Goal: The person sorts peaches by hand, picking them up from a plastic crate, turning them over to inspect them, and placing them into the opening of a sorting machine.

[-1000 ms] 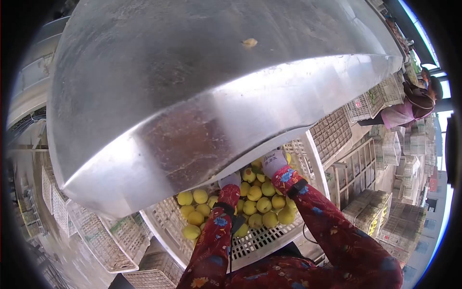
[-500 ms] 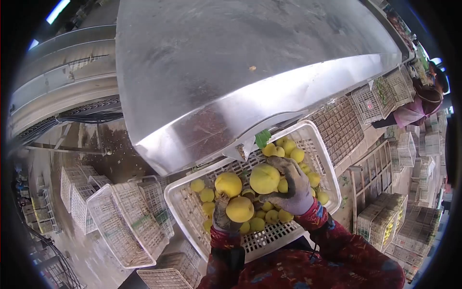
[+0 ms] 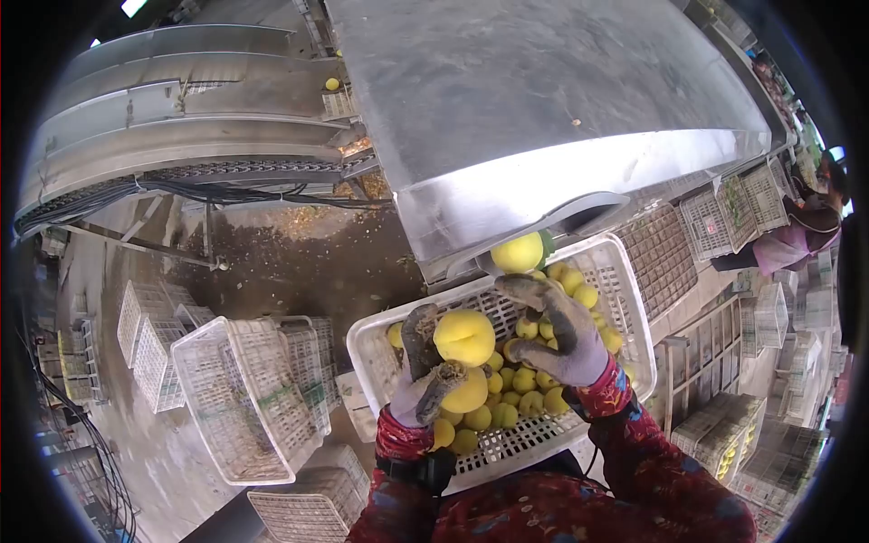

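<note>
A white plastic crate (image 3: 502, 462) holding many small yellow peaches (image 3: 529, 403) stands in front of me. My left hand (image 3: 418, 376), in a soiled glove, is closed round two large yellow peaches. The upper peach (image 3: 464, 337) lies between its fingers and thumb, and the lower peach (image 3: 465, 391) sits just beneath. My right hand (image 3: 572, 337), gloved too, is over the crate's right half, its thumb and fingers apart with nothing between them. Just beyond its fingertips, another large peach (image 3: 516, 253) is at the lip of the metal chute, beside a green leaf (image 3: 547, 242).
A broad sheet-metal table (image 3: 561, 81) slopes beyond the crate. Tilted white crates (image 3: 240, 398) stand at left near a conveyor frame (image 3: 190, 145) with black cables. Stacked crates (image 3: 724, 434) line the right side, where another person (image 3: 797, 231) stands.
The large peach from my right hand is now at the chute lip, and that hand has opened. My left hand has turned, still holding two peaches. The view has shifted left.
</note>
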The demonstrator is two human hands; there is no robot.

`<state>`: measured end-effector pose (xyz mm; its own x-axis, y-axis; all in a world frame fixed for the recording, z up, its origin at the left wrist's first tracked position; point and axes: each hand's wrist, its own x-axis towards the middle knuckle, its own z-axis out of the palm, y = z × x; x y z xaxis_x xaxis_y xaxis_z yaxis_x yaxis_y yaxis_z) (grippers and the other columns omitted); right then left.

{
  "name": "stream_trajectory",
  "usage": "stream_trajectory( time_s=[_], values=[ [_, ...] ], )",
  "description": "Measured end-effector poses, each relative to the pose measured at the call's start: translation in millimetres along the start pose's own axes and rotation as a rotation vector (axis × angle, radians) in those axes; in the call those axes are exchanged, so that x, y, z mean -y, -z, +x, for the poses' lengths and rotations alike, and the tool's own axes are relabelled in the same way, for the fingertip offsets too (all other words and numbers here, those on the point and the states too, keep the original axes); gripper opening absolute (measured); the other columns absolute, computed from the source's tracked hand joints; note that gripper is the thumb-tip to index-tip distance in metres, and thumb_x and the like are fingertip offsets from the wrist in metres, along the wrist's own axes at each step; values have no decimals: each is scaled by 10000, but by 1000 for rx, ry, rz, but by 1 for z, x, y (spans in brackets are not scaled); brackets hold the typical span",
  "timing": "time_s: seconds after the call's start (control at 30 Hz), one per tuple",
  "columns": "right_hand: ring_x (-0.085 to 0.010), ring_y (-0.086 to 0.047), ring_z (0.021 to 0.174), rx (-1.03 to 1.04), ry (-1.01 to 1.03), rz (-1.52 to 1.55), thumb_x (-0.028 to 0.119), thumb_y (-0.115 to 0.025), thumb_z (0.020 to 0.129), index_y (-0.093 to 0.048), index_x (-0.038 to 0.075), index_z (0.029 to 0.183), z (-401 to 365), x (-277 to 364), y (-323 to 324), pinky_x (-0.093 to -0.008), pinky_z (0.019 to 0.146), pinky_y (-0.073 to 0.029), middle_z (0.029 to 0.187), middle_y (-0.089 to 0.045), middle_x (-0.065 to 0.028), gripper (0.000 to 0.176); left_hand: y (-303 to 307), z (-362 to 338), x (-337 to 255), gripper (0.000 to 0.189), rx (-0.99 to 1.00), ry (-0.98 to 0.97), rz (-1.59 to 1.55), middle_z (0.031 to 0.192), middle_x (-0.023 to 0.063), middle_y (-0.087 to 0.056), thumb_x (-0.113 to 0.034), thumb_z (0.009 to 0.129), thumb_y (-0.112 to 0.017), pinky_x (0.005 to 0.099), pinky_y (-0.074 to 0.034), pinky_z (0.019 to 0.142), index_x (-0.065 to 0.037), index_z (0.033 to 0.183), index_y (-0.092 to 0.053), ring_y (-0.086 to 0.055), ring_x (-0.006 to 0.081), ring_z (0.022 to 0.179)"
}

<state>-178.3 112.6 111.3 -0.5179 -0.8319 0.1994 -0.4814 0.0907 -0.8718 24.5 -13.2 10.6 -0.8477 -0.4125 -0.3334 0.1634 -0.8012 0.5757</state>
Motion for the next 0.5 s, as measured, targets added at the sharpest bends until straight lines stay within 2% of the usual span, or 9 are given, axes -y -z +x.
stream_trajectory(
  time_s=[0.03, 0.17, 0.2, 0.27, 0.3, 0.33, 0.37, 0.43, 0.5],
  values=[
    [-336, -585, 1130, 153, -11, 100, 133, -860, 692, -521, 7, 1267, -7, 5, 0, -411, 973, -468, 1263, -582, -174, 679, -8, 3, -5, 652, 8, -15, 17, 1330, 129, -526, 89, 934, -536, 298, -538, 883, -85, 1518, -303, -610, 177, 1020],
    [-318, -616, 1080, -60, 13, 8, 135, -856, 703, -522, 21, 1277, -17, -1, -28, -377, 874, -518, 1260, -581, -171, 674, -34, 24, -13, 574, 74, -39, 40, 1381, 135, -505, 45, 952, -537, 335, -508, 974, -22, 1487, -341, -566, 204, 1178],
    [-316, -620, 1071, -105, -3, -32, 135, -857, 703, -522, 22, 1277, -16, 3, -28, -367, 850, -526, 1263, -579, -173, 674, -33, 31, -14, 551, 125, -13, -26, 1409, 138, -487, -85, 985, -555, 339, -504, 981, -8, 1485, -337, -533, 221, 1237],
    [-312, -627, 1039, -217, 20, -144, 127, -849, 712, -515, 21, 1267, -14, 5, -27, -336, 774, -544, 1258, -570, -179, 656, -36, 34, -12, 554, 126, -35, -8, 1397, 147, -499, -194, 1000, -555, 348, -516, 968, -9, 1479, -344, -549, 231, 1218],
    [-325, -626, 1033, -272, -17, -159, 121, -838, 722, -510, 19, 1264, -11, 4, -27, -355, 777, -545, 1254, -567, -186, 642, -41, 35, -13, 564, 125, -48, -1, 1391, 152, -505, -248, 1008, -555, 353, -522, 962, -10, 1476, -348, -557, 236, 1209],
    [-338, -626, 1027, -324, -55, -173, 116, -827, 731, -506, 17, 1262, -3, 2, -28, -374, 781, -546, 1249, -564, -193, 628, -37, 35, -17, 599, 92, 51, -1, 1350, 157, -537, -402, 1008, -532, 377, -540, 940, -5, 1438, -402, -580, 245, 1177],
    [-351, -625, 1021, -373, -96, -187, 110, -816, 741, -501, 15, 1259, 7, 0, -28, -393, 784, -547, 1245, -561, -201, 614, -39, 36, -19, 567, 38, 53, -58, 1276, 158, -600, -420, 1010, -523, 402, -570, 880, -11, 1397, -465, -632, 272, 1086],
    [-462, -591, 1056, -292, -231, -430, 138, -756, 796, -475, 11, 1258, 41, -30, -36, -507, 870, -512, 1261, -530, -258, 555, -38, 35, -16, 560, -41, -1, -142, 1265, 158, -604, -434, 1009, -515, 407, -563, 896, -5, 1368, -492, -627, 279, 1095],
    [-463, -535, 1177, -296, -192, -408, 221, -757, 814, -451, 21, 1284, 57, -39, -35, -499, 952, -481, 1278, -529, -238, 595, -36, 35, -17, 653, 43, 24, -282, 1363, 184, -531, -473, 965, -568, 536, -454, 1041, 0, 1400, -453, -535, 302, 1244]
  ],
)
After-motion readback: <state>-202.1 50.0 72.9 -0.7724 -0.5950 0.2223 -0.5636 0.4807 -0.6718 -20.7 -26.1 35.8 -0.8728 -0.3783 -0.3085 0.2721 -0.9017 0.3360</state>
